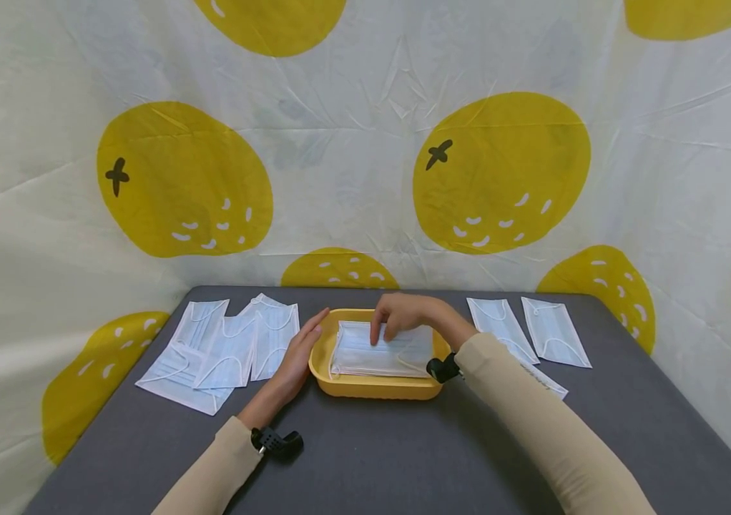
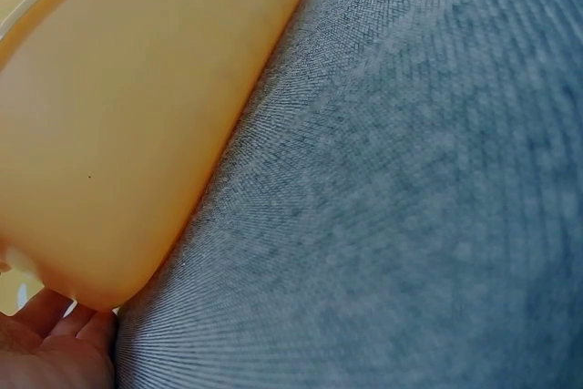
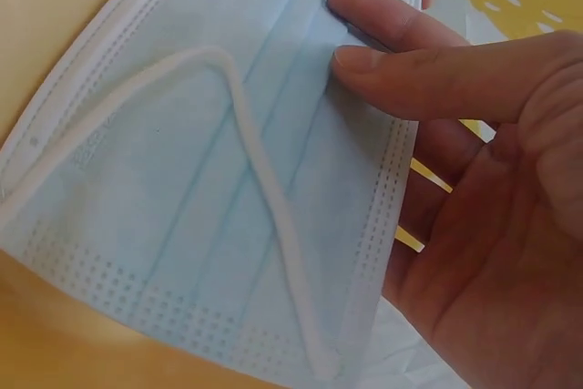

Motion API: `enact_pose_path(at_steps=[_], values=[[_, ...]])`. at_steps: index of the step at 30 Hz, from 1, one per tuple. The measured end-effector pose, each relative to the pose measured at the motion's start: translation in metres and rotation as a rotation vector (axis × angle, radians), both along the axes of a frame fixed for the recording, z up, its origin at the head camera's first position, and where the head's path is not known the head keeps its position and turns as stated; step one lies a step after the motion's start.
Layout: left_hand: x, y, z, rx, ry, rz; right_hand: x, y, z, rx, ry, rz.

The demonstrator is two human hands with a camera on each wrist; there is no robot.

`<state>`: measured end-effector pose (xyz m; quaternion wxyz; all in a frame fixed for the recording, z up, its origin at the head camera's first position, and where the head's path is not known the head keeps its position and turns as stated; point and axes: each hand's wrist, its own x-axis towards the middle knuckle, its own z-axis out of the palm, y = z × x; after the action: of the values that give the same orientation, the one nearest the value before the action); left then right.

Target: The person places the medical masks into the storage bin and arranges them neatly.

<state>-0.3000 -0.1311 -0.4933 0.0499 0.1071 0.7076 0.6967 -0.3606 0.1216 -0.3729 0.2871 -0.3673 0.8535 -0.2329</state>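
A yellow tray sits on the dark table and holds a stack of pale blue face masks with white ear loops. My left hand lies along the tray's left side with fairly straight fingers; the left wrist view shows its fingers at the tray's corner. Over the stack, my right hand points thumb and index finger down onto the top face mask. In the right wrist view, thumb and index fingertips pinch at its pleats, while the other fingers are partly hidden behind its edge.
Several overlapping face masks lie left of the tray. More masks lie to the right, one partly hidden by the right sleeve. A white curtain with yellow fruit prints hangs behind the grey table.
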Motion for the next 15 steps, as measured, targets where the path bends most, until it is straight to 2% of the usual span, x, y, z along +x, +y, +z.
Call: enact_pose_path(at_steps=[15], values=[[-0.001, 0.000, 0.000, 0.006, 0.008, -0.006, -0.006, -0.007, -0.010, 0.090, 0.089, -0.008]])
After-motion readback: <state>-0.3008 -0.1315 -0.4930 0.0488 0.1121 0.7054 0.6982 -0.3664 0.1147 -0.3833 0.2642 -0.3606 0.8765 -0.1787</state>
